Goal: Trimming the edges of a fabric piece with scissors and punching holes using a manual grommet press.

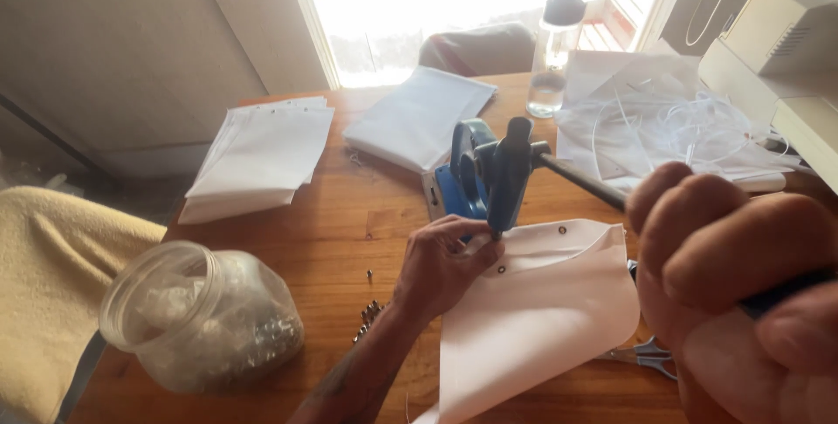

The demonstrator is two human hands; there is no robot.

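A white fabric piece [541,311] lay on the wooden table [349,215], its upper edge with small metal eyelets tucked under the head of a blue hand press [493,175] that stood just behind it. The left hand [445,267] rested on the fabric's top left corner, fingertips pinching the edge right beneath the press punch. The right hand [733,293], close to the camera and blurred, was clenched around the dark lever handle [580,180] of the press. Beside the left wrist lay a few small metal eyelets [369,312], and further left stood a clear plastic jar [201,319] of metal pieces. Scissors [646,356] peeked from under the fabric at right. Stacks of white fabric [262,158] lay farther back, with a clear water bottle [552,53] and a heap of white cords [690,123].
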